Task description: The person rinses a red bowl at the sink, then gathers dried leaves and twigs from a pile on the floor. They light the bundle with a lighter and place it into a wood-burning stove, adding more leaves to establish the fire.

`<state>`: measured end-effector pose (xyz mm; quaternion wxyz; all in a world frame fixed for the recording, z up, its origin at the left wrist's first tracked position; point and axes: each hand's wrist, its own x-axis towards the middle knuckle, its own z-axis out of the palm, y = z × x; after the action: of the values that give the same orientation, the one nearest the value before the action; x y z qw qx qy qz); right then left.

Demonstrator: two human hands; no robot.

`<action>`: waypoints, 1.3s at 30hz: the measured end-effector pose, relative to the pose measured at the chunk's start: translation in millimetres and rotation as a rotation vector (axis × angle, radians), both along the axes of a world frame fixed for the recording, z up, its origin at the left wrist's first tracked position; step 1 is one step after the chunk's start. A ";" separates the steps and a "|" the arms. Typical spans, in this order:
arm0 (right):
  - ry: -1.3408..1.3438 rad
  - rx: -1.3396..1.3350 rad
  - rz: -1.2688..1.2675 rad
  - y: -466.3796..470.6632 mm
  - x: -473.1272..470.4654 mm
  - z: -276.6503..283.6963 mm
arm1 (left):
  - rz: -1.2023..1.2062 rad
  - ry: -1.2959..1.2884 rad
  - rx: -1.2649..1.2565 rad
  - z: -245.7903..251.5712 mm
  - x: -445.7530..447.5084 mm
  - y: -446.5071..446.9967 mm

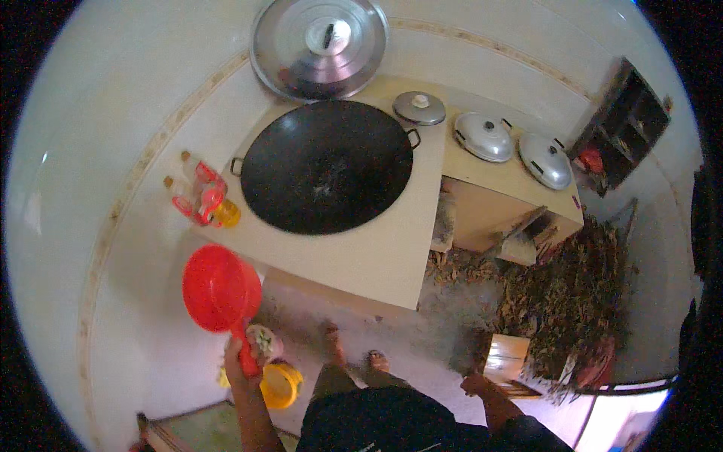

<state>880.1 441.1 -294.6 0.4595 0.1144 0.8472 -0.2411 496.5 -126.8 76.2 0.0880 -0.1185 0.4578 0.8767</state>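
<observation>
My left hand (244, 356) grips the handle of a red plastic dipper (214, 288), held off the left front corner of the tiled stove counter (361, 265). The dipper's round bowl faces up towards me; I cannot tell whether it holds water. Set into the counter is a large black wok (327, 169) with a loop handle on each side. Only small pale marks show at its bottom. Down by my side, my right hand (475, 386) has its fingers curled, with nothing visible in it. A small wooden stool (506, 356) stands near it.
A big metal lid (319, 51) leans on the wall behind the wok. Bottles (192, 186) stand at the counter's left. Two lidded pans (484, 137) sit on the lower stove at right. Dry leaves and twigs (565, 294) cover the floor there. A yellow bucket (281, 386) stands below my left hand.
</observation>
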 end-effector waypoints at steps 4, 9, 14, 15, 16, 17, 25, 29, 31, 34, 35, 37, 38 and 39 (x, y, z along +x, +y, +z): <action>0.098 -0.026 0.098 50.8 -14.4 -19.3 | 0.177 -0.169 0.351 -36.4 163.4 -48.8; 0.243 0.020 0.611 -5.8 -113.3 -2.0 | 0.552 -0.133 0.301 -58.0 324.6 -99.1; 0.453 0.004 0.906 -84.1 -200.4 8.7 | 0.804 -0.184 0.238 -46.4 436.4 -125.4; 0.540 -0.084 0.897 -89.5 -212.7 3.2 | 0.852 -0.188 0.236 -44.6 460.1 -131.0; 0.526 -0.030 1.021 -106.7 -224.8 7.0 | 0.899 -0.188 0.226 -42.3 483.2 -134.8; 0.511 0.026 1.145 -133.4 -238.5 12.3 | 0.943 -0.183 0.217 -39.0 508.2 -140.6; 0.058 -0.578 0.465 -434.5 -105.9 152.1 | 1.286 -0.051 0.280 -30.6 740.0 -148.8; 0.286 -0.690 1.069 -539.7 -30.0 190.6 | 1.324 -0.019 0.346 21.4 723.4 -136.5; 0.306 -0.829 1.288 -594.2 -17.4 202.7 | 1.372 0.012 0.290 32.2 720.8 -129.5; 0.146 -0.825 1.561 -700.3 14.4 263.1 | 1.463 0.032 0.370 18.8 746.7 -120.0; 0.128 -0.823 1.630 -726.2 26.6 272.8 | 1.501 0.041 0.378 15.8 753.5 -115.6; 0.137 -0.859 1.625 -778.4 52.2 297.4 | 1.586 0.058 0.381 13.4 759.9 -105.0; 0.142 -0.884 1.619 -800.3 66.0 301.2 | 1.646 0.007 0.378 17.4 761.4 -103.0; 0.126 -0.970 1.612 -820.1 75.4 298.2 | 1.680 -0.011 0.338 22.1 761.5 -102.5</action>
<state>955.5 -379.0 3.6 0.4385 -0.7231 0.5014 -0.1827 1258.0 -229.3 98.3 -0.5720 -0.4081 0.0809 0.7070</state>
